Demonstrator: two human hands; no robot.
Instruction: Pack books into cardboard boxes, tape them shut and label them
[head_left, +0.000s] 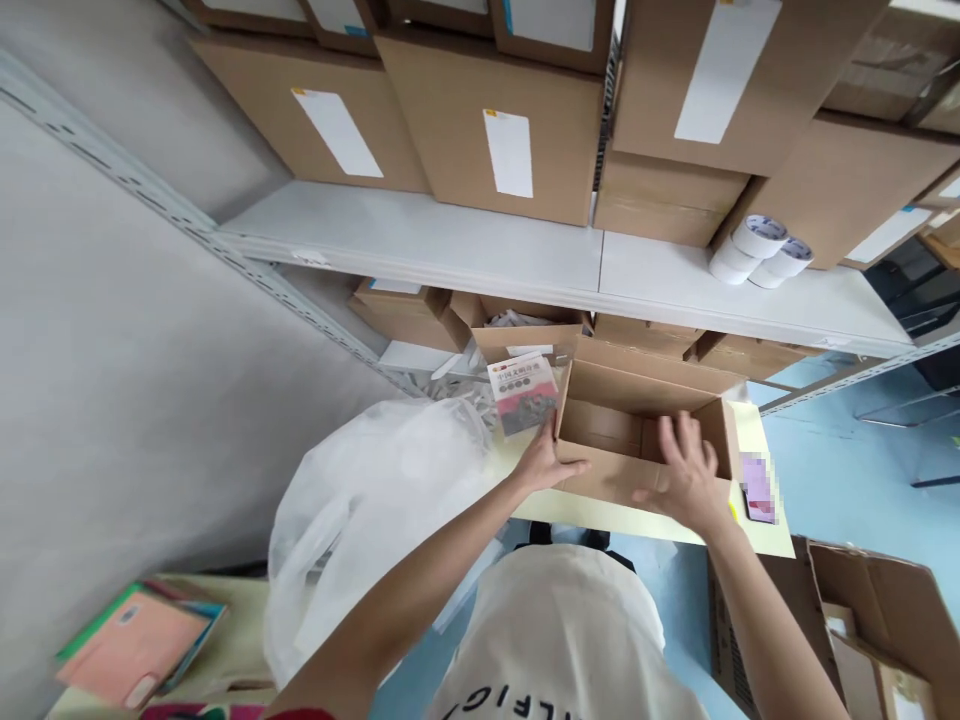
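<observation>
An open brown cardboard box (600, 425) sits on a pale yellow table (600, 515) in front of me. My left hand (546, 462) is closed on a small book with a red and white cover (522, 392), held at the box's left wall. My right hand (684, 470) rests on the box's near rim with its fingers spread, reaching into the box. The box's inside looks bare where it shows.
A large white plastic bag (375, 500) bulges left of the table. A grey shelf (525, 250) above carries cardboard boxes (487, 120) and tape rolls (761, 250). A phone (757, 487) lies at the table's right. Colourful books (135, 640) lie bottom left; another open carton (877, 620) stands bottom right.
</observation>
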